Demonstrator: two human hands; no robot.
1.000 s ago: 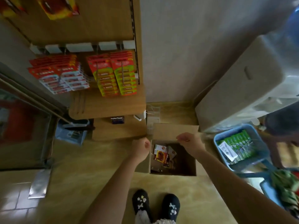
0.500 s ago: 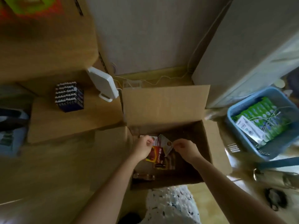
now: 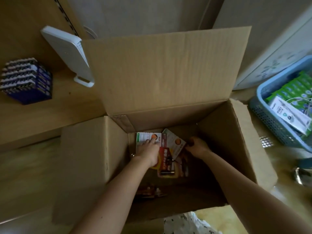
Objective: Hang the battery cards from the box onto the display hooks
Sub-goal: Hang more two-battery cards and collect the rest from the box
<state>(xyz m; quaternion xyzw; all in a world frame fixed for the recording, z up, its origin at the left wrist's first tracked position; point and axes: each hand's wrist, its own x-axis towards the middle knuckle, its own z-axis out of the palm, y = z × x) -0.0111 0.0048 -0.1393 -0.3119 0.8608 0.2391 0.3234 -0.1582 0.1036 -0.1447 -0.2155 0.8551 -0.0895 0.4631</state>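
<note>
Battery cards (image 3: 166, 159) lie in a loose pile on the bottom of the open cardboard box (image 3: 160, 73), toward its far-left corner. They are red/yellow w/ cells in blisters, plus white-and-green card backs w/ an orange dot. Print on them is too blurred to read.

L hand (image 3: 148, 149) is down inside the box, fingers fairly straight and a bit spread, pressing flat on the white card (image 3: 143, 137). R hand (image 3: 196, 146) is also inside, just right of the pile, fingers curled and pinching the right edge of the tilted card (image 3: 173, 142).

The box has its far flap up and its left flap folded out, and it sits on a yellowish glossy floor (image 3: 33, 166).

Left of the box is a low wood shelf (image 3: 50, 115). On it, a white flat device (image 3: 67, 53) leans by the box's far flap. Further left is a dark-blue block of batteries (image 3: 27, 80).

Behind the box is a plain grey wall (image 3: 143, 14). To the box's far right is a white cabinet (image 3: 270, 48). Right of the box, a blue mesh basket (image 3: 270, 119) holds green packs (image 3: 292, 88) and a white pack (image 3: 290, 114), text illegible.
</note>
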